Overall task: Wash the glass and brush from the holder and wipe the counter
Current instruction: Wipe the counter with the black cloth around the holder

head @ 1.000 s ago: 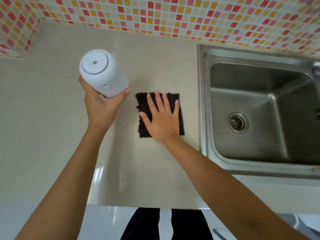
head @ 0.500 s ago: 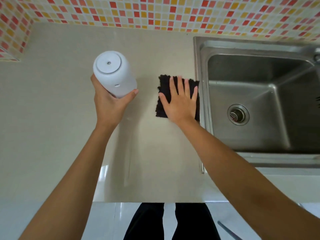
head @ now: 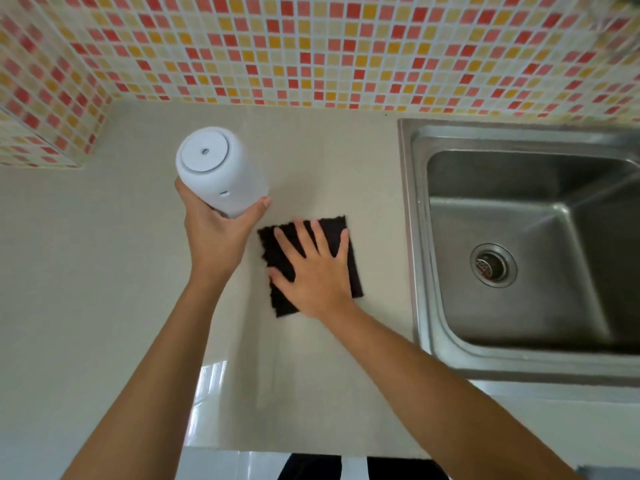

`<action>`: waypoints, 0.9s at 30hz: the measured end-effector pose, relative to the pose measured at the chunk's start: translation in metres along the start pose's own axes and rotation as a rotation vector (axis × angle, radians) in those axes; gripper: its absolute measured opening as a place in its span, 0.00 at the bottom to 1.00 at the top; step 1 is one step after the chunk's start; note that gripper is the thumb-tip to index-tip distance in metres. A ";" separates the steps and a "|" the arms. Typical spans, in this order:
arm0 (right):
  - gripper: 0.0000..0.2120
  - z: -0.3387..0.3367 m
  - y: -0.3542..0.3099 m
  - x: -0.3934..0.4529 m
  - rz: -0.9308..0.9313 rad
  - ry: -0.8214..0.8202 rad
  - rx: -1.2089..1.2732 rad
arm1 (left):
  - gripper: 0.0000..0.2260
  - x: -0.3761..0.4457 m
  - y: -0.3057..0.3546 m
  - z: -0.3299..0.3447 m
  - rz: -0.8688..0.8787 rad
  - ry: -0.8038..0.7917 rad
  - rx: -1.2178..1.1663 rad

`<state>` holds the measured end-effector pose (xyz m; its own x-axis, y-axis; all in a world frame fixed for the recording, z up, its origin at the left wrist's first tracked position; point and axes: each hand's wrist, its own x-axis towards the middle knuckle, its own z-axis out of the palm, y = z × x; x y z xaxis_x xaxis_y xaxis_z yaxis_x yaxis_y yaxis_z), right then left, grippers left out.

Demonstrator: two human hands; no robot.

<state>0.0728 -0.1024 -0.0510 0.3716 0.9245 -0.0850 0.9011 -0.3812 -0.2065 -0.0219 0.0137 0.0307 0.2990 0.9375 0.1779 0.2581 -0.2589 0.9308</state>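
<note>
My left hand (head: 214, 237) grips a white cylindrical holder (head: 218, 168) and keeps it lifted above the beige counter (head: 104, 271), its round top facing the camera. Just right of it, my right hand (head: 315, 271) lies flat with fingers spread on a dark square cloth (head: 349, 268), pressing it onto the counter a little left of the sink. No glass or brush shows in this view.
A stainless steel sink (head: 519, 254) with a round drain (head: 493, 266) fills the right side. Mosaic tiles in red, orange and cream (head: 311, 46) cover the back wall and a left corner ledge. The counter's front edge runs along the bottom.
My right hand slid the cloth right toward the sink rim, then back left and nearer to me. The view tilted up, showing more wall. My left hand still holds the holder aloft.
</note>
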 end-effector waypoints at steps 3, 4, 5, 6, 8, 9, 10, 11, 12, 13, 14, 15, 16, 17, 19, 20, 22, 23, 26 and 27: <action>0.32 -0.018 0.040 0.073 0.147 -0.033 -0.015 | 0.40 -0.003 -0.004 0.000 -0.009 0.009 0.000; 0.33 -0.023 0.055 0.089 0.187 -0.034 -0.008 | 0.40 -0.005 -0.005 -0.001 -0.016 0.009 0.006; 0.33 -0.027 0.067 0.100 0.222 -0.037 0.000 | 0.41 -0.007 -0.007 -0.003 -0.027 0.007 0.014; 0.34 -0.029 0.078 0.106 0.252 -0.041 0.002 | 0.41 -0.009 -0.009 -0.006 -0.036 0.002 0.022; 0.35 -0.030 0.089 0.103 0.285 -0.046 -0.015 | 0.42 -0.014 -0.013 -0.012 -0.050 -0.012 0.033; 0.35 -0.029 0.091 0.097 0.293 -0.044 -0.026 | 0.42 -0.017 -0.014 -0.016 -0.061 -0.014 0.036; 0.35 -0.028 0.090 0.087 0.295 -0.037 -0.036 | 0.42 -0.018 -0.015 -0.018 -0.070 -0.012 0.035; 0.35 -0.027 0.088 0.076 0.289 -0.030 -0.042 | 0.42 -0.020 -0.015 -0.020 -0.078 -0.010 0.030; 0.35 -0.025 0.086 0.061 0.272 -0.029 -0.050 | 0.42 -0.021 -0.015 -0.021 -0.088 -0.010 0.024; 0.35 -0.024 0.084 0.042 0.248 -0.030 -0.061 | 0.41 -0.022 -0.013 -0.021 -0.098 -0.011 0.015; 0.36 -0.023 0.082 0.022 0.217 -0.030 -0.072 | 0.41 -0.022 -0.012 -0.020 -0.106 -0.012 0.006; 0.36 -0.021 0.080 -0.001 0.177 -0.022 -0.084 | 0.41 -0.022 -0.009 -0.019 -0.109 -0.016 0.000; 0.37 -0.019 0.077 -0.024 0.128 -0.005 -0.094 | 0.41 -0.022 -0.008 -0.017 -0.110 -0.020 -0.004; 0.36 -0.016 0.075 -0.046 0.070 0.006 -0.097 | 0.40 -0.022 -0.006 -0.015 -0.110 -0.026 -0.006; 0.33 -0.009 0.075 -0.081 -0.059 0.008 -0.088 | 0.41 -0.023 -0.003 -0.007 -0.116 -0.040 -0.013; 0.31 -0.007 0.079 -0.091 -0.126 0.015 -0.093 | 0.42 -0.024 -0.002 -0.002 -0.121 -0.052 -0.016; 0.27 -0.004 0.094 -0.095 -0.251 0.056 -0.138 | 0.42 -0.030 -0.001 0.009 -0.136 -0.100 -0.020; 0.26 -0.006 0.102 -0.093 -0.283 0.080 -0.174 | 0.41 -0.034 0.000 0.014 -0.143 -0.129 -0.023; 0.22 -0.015 0.128 -0.077 -0.193 0.182 -0.176 | 0.40 -0.044 -0.001 0.030 -0.148 -0.188 -0.034; 0.20 -0.017 0.139 -0.071 -0.147 0.207 -0.151 | 0.40 -0.047 -0.001 0.035 -0.151 -0.201 -0.032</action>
<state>0.1753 -0.2211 -0.0574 0.2584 0.9559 0.1393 0.9659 -0.2533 -0.0534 -0.0043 -0.0379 0.0102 0.4366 0.8992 -0.0275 0.2854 -0.1095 0.9521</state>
